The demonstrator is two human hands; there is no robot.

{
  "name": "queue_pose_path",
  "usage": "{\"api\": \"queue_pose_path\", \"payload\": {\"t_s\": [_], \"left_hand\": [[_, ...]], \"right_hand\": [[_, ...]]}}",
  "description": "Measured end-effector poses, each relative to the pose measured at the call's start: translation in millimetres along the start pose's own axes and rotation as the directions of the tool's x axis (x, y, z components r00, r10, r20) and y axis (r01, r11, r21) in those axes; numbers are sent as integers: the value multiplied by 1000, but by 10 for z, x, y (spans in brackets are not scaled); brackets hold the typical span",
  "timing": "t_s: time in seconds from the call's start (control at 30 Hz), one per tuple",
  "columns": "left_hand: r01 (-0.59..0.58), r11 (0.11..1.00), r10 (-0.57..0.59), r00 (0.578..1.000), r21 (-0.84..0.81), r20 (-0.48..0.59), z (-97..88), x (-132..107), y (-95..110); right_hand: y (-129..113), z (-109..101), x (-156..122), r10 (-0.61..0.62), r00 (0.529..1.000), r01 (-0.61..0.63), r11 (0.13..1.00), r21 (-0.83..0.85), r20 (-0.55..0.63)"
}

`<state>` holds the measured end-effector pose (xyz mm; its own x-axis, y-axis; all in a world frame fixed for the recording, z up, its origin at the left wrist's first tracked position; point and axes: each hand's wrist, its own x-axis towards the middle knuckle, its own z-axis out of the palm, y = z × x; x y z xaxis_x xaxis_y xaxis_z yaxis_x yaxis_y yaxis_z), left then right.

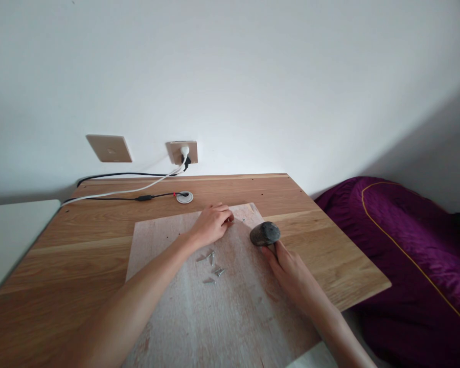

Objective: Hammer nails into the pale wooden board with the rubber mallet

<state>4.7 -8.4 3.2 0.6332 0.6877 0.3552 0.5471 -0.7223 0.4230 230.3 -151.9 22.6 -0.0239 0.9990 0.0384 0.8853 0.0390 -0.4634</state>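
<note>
A pale plywood board (168, 240) lies on the wooden desk (92, 245). My left hand (211, 224) rests on the board's far part with its fingertips pinched together on a small nail that barely shows. My right hand (289, 271) is closed round the handle of a hammer, close under its dark metal head (265, 233). The hammer head hovers just right of the left fingertips. Several loose nails (211, 265) lie scattered on the board between my forearms.
Two wall plates sit above the desk; the right socket (182, 152) carries a white plug. Black and white cables (126, 193) run along the desk's back edge to a round grommet (184, 197). A purple bedcover (406, 245) lies right of the desk.
</note>
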Motion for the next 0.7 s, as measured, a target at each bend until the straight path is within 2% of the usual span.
{"api": "queue_pose_path", "payload": {"t_s": [0.2, 0.37, 0.53, 0.63, 0.7], "left_hand": [[13, 999, -13, 1000, -37, -14, 15, -6, -24], [48, 990, -50, 999, -129, -12, 3, -7, -32], [52, 990, -52, 999, -131, 4, -20, -6, -24], [44, 989, -44, 999, -142, 6, -29, -17, -19], [55, 986, -56, 998, -159, -3, -33, -25, -16]], "right_hand": [[-40, -27, 20, 43, 999, -44, 998, 49, 20], [-44, -178, 56, 103, 969, -136, 982, 134, 227], [-104, -275, 146, 94, 923, -183, 960, 213, 372], [-232, -290, 239, 79, 924, -204, 929, 309, 375], [-344, -307, 313, 66, 935, -179, 936, 302, 348]]}}
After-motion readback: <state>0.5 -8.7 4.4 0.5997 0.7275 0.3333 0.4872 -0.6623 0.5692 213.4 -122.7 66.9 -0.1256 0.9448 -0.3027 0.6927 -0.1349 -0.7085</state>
